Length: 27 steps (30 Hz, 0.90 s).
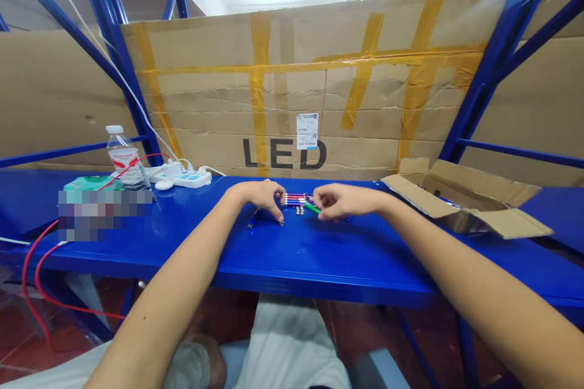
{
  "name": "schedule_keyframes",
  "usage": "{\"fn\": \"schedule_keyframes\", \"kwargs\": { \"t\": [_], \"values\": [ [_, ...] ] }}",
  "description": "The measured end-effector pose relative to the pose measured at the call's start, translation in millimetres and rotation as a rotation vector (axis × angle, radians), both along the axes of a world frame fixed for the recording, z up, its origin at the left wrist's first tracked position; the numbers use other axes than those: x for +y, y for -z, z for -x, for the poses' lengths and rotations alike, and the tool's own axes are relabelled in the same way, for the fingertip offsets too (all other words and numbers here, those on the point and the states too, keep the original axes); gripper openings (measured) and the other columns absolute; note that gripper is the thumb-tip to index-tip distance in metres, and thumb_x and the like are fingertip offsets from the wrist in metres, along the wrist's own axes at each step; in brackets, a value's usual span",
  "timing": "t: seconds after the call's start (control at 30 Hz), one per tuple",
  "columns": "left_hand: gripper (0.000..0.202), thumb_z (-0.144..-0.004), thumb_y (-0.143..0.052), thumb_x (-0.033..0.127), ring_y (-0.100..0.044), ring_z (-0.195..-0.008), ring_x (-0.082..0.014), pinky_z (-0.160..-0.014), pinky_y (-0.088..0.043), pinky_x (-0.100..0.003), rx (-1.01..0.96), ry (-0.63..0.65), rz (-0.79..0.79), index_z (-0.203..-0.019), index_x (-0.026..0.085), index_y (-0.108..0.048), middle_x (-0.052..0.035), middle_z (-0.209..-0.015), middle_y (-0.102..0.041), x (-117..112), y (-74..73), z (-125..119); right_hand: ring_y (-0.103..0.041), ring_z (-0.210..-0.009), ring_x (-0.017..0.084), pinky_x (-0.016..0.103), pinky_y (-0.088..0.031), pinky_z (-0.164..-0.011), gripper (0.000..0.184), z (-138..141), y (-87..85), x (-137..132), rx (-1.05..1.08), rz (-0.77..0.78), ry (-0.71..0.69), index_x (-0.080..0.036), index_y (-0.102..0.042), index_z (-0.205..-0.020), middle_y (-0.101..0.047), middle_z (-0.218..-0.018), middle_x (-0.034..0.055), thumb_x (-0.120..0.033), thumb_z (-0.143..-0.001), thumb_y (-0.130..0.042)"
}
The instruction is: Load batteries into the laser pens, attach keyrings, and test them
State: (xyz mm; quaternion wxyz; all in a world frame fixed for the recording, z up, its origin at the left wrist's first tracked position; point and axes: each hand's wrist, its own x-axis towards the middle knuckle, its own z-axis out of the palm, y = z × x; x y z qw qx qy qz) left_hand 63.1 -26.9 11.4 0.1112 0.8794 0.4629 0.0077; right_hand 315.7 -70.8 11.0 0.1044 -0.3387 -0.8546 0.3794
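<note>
Both my hands rest on the blue shelf [301,255] in front of me. My left hand [264,196] is curled, its fingertips pinching down at a small metal piece [281,222] on the surface. My right hand [336,200] is closed around a thin green stick [312,208], perhaps a pen. Between the hands lies a small bundle of coloured pen-like pieces [298,199] with a few tiny silver parts [300,211] beside it. A dark slim piece [253,220] lies under my left wrist.
An open cardboard box [465,197] sits at the right. At the left stand a water bottle [124,158], a white power strip [185,177] with red wires and a teal packet [91,183]. A taped cardboard sheet [310,85] marked LED forms the back wall.
</note>
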Motion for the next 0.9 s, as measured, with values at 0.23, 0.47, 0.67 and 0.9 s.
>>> {"fn": "schedule_keyframes", "kwargs": {
  "t": [0.23, 0.47, 0.67, 0.9],
  "values": [
    [0.018, -0.073, -0.068, 0.035, -0.059, -0.089, -0.0168, -0.082, -0.042, -0.025, -0.252, 0.239, -0.060, -0.080, 0.019, -0.071, -0.0034, -0.095, -0.068, -4, 11.4, -31, -0.053, -0.051, 0.010, 0.020, -0.038, -0.043, 0.022, -18, 9.0, 27, 0.191, -0.082, 0.308, -0.020, -0.043, -0.077, -0.056, -0.061, -0.0030, -0.026, -0.075, -0.064],
    [0.012, -0.076, -0.063, 0.023, -0.061, -0.081, -0.0170, -0.078, -0.044, -0.026, -0.203, 0.216, -0.182, -0.080, 0.017, -0.073, -0.0053, -0.089, -0.071, 0, 22.3, -38, -0.052, -0.049, 0.010, 0.020, -0.039, -0.042, 0.017, -3, 24.2, 28, 0.246, -0.154, 0.271, -0.021, -0.044, -0.081, -0.054, -0.058, -0.0043, -0.027, -0.080, -0.060],
    [0.013, -0.076, -0.062, 0.022, -0.062, -0.079, -0.0167, -0.077, -0.045, -0.026, -0.193, 0.212, -0.165, -0.081, 0.016, -0.073, -0.0061, -0.089, -0.072, -1, 23.4, -39, -0.051, -0.048, 0.009, 0.020, -0.039, -0.041, 0.016, -3, 25.8, 26, 0.219, -0.145, 0.262, -0.021, -0.044, -0.082, -0.055, -0.061, -0.0032, -0.028, -0.081, -0.058],
    [0.015, -0.075, -0.063, 0.023, -0.062, -0.074, -0.0160, -0.072, -0.044, -0.025, -0.189, 0.156, -0.103, -0.081, 0.016, -0.075, -0.0052, -0.082, -0.073, -5, 23.0, -40, -0.053, -0.050, 0.010, 0.021, -0.040, -0.043, 0.016, -2, 25.1, 23, 0.205, -0.126, 0.261, -0.021, -0.044, -0.083, -0.056, -0.063, -0.0029, -0.028, -0.080, -0.059]
  ]
}}
